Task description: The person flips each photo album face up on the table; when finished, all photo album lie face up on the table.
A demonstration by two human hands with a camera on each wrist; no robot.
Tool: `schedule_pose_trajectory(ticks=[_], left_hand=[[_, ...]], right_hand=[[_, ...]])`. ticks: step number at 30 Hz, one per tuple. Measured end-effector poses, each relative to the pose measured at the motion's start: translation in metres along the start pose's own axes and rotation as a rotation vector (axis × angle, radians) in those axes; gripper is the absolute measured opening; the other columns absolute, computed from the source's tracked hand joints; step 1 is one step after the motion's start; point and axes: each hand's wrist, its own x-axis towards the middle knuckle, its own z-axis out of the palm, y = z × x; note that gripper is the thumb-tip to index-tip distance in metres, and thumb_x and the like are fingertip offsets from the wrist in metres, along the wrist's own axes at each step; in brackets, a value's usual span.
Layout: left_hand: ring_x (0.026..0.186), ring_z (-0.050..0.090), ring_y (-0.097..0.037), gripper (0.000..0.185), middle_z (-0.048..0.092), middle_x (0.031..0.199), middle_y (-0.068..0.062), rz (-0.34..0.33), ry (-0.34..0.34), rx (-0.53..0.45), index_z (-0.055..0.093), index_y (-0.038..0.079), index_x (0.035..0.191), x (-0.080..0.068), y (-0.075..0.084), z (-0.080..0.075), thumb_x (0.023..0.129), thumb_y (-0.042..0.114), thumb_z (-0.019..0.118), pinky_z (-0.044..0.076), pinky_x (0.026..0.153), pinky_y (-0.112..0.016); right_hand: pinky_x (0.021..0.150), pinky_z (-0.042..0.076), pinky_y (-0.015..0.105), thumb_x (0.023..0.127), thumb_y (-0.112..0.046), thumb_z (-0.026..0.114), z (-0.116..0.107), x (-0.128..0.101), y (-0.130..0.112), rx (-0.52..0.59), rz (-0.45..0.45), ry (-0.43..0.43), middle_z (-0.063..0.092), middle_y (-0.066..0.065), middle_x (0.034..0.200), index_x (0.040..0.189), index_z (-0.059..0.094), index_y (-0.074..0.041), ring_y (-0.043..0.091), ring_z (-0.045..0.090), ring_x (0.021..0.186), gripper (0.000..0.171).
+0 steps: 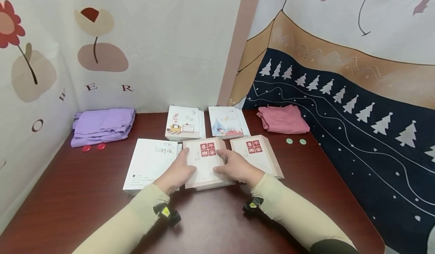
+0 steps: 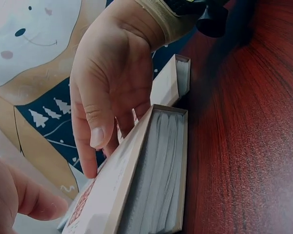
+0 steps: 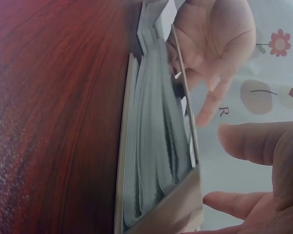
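A dark red wooden bench [image 1: 85,193] stands in a corner hung with printed cloths, flowers on the left and white trees on dark blue on the right. At its back left lies a folded purple garment [image 1: 102,124], at its back right a folded pink garment [image 1: 283,118]. Five books lie in the middle: a white book [image 1: 149,163] to the left, two illustrated books [image 1: 183,122] [image 1: 227,121] behind, and two tan books with red seal squares, of which the middle tan book [image 1: 205,159] lies flat at the bench's centre and the second tan book [image 1: 258,154] sits just to its right. The left hand [image 1: 178,172] rests on the middle tan book's left edge with fingers fairly straight and laid over the cover, not curled round it; the left wrist view shows the thumb and fingers spread above the page block. The right hand [image 1: 236,168] lies on the right part of the same cover, fingers likewise extended and loosely spread. Two red buttons [image 1: 93,147] lie before the purple garment, and two green buttons [image 1: 295,141] before the pink one.
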Motion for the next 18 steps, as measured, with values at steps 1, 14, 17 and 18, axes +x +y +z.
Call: schedule_pose_trajectory(ticks=[1, 14, 17, 18], left_hand=[[0.161, 0.001, -0.046, 0.088, 0.002, 0.174, -0.028, -0.001, 0.006, -0.012, 0.004, -0.004, 0.166, 0.0004, -0.0003, 0.0002, 0.094, 0.002, 0.053, 0.002, 0.129, -0.060], [0.151, 0.038, -0.042, 0.068, 0.034, 0.166, -0.025, 0.044, 0.031, -0.113, 0.035, 0.009, 0.163, -0.0018, -0.0053, -0.0010, 0.098, 0.000, 0.051, 0.034, 0.123, -0.058], [0.148, 0.045, -0.040, 0.066, 0.039, 0.164, -0.025, 0.050, 0.028, -0.143, 0.034, 0.010, 0.164, -0.0036, -0.0029, -0.0035, 0.101, 0.002, 0.050, 0.042, 0.118, -0.053], [0.147, 0.046, -0.040, 0.065, 0.040, 0.164, -0.024, 0.057, 0.030, -0.146, 0.034, 0.010, 0.164, -0.0046, -0.0018, -0.0049, 0.102, 0.003, 0.050, 0.045, 0.116, -0.052]], right_hand=[[0.125, 0.035, 0.049, 0.091, -0.015, 0.081, -0.0001, 0.0001, 0.0001, -0.003, 0.001, 0.002, 0.053, 0.020, 0.157, 0.152, 0.051, 0.004, 0.034, 0.045, 0.149, 0.071], [0.114, 0.045, 0.049, 0.089, -0.005, 0.077, -0.0017, 0.0005, 0.0002, 0.015, 0.013, 0.022, 0.054, 0.019, 0.155, 0.153, 0.054, -0.004, 0.030, 0.053, 0.132, 0.069], [0.114, 0.047, 0.048, 0.089, -0.007, 0.079, -0.0039, 0.0000, 0.0005, 0.035, -0.010, 0.015, 0.056, 0.019, 0.154, 0.152, 0.055, -0.004, 0.029, 0.055, 0.133, 0.068], [0.114, 0.047, 0.048, 0.090, -0.009, 0.079, -0.0051, -0.0008, -0.0006, 0.051, -0.020, 0.015, 0.056, 0.019, 0.153, 0.152, 0.055, -0.005, 0.029, 0.055, 0.135, 0.067]])
